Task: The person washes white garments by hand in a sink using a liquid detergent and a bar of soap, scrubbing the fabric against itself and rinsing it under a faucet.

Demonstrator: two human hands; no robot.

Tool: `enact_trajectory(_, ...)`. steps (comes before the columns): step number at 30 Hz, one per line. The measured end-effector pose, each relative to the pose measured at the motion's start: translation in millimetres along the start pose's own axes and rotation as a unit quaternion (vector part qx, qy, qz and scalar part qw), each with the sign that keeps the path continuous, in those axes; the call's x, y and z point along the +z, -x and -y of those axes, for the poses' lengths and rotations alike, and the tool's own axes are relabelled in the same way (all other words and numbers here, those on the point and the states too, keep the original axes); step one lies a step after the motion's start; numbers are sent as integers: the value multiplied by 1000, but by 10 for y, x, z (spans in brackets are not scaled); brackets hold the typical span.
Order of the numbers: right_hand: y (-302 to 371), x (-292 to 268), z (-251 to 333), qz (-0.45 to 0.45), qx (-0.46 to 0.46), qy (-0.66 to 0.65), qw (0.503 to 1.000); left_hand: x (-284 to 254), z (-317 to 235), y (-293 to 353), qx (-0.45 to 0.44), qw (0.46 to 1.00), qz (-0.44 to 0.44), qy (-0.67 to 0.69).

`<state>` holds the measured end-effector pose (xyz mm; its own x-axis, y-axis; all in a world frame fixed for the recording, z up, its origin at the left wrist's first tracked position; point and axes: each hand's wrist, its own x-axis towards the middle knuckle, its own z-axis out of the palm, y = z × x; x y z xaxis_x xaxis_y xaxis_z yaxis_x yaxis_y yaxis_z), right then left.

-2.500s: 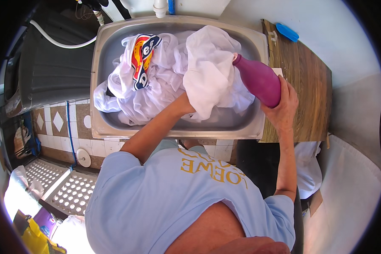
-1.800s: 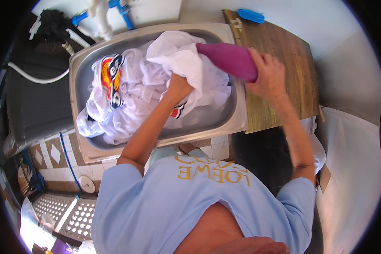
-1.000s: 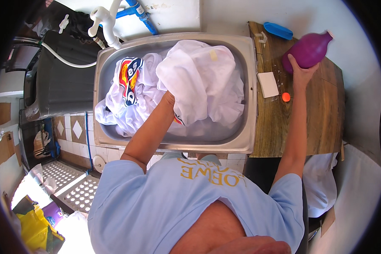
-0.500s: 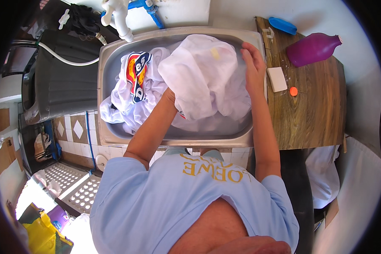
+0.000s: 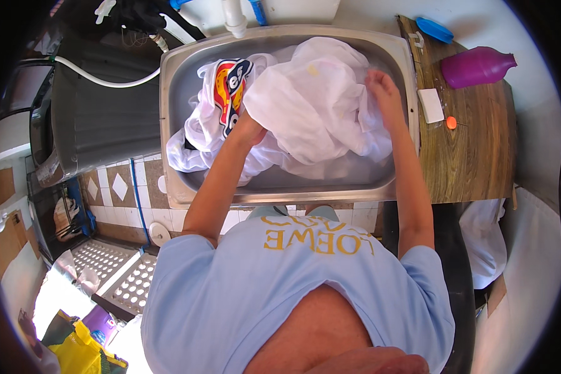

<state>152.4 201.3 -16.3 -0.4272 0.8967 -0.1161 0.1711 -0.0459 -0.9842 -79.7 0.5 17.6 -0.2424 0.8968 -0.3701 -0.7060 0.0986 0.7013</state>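
A bunched white garment (image 5: 311, 100) with a faint yellow mark rests in a metal sink (image 5: 280, 199), over more wet white cloth. My left hand (image 5: 249, 129) grips its left edge, the fingertips partly hidden by the fabric. At its right side, my right hand (image 5: 385, 93) has its fingers bent and closed on the cloth. Just left of my left hand lies a white garment with a red, yellow and navy printed patch (image 5: 232, 87), crumpled against the sink's left part.
A wooden board (image 5: 474, 149) to the right bears a purple bottle (image 5: 477, 67), a blue brush-like item (image 5: 435, 29), a pale rectangular bar (image 5: 431, 106) and an orange cap (image 5: 451, 123). A white faucet (image 5: 234, 19) hangs over the far rim. A dark covered appliance (image 5: 115, 106) stands left.
My right hand has gone from flat and outstretched beside the garment to bent fingers on its edge. The garment spreads wider, its left edge lifted by my left hand. The view has shifted slightly.
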Motion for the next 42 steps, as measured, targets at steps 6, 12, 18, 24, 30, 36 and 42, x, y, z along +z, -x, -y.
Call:
enact_trajectory(6,518,100,-26,-22,-188,452,871,-178,-660,380,-99,862,47,-495)
enact_trajectory(12,159,209,553,-21,-164,357,919,206,-813,325,292,820,-40,-490)
enact_trajectory(18,-282,145,-157,-1,-135,444,886,-10,-420,-457,182,634,86,-747)
enact_trajectory(24,31,-131,305,21,-99,404,909,423,-1121,130,251,724,134,-628)
enact_trajectory(30,479,-118,99,-80,-166,310,933,719,-2023,193,631,499,32,-593)
enact_trajectory(36,648,50,267,-96,-151,254,950,709,-2314,-40,541,524,199,-627)
enact_trajectory(42,579,-16,353,-54,-140,210,966,876,-2353,-81,550,509,237,-618)
